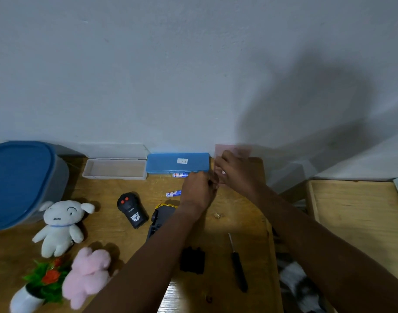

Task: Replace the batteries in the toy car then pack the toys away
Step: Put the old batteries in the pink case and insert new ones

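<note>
Pink case [233, 150], blurred, upper centre-right by wall: my right hand [235, 171] grips it, my left hand [199, 188] meets it alongside, closed; contents unclear. Batteries [173, 193] left of hands. Toy car [159, 219] frame centre, under left forearm. Screwdriver [237, 264] lower right.

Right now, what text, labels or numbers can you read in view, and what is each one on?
Nothing reads clearly.
White sticker on the blue case: print too small.
Black remote: small white word and emblem, blurred.
Two batteries, one by the case and one nearer: blue-and-white label print, unreadable.
</note>
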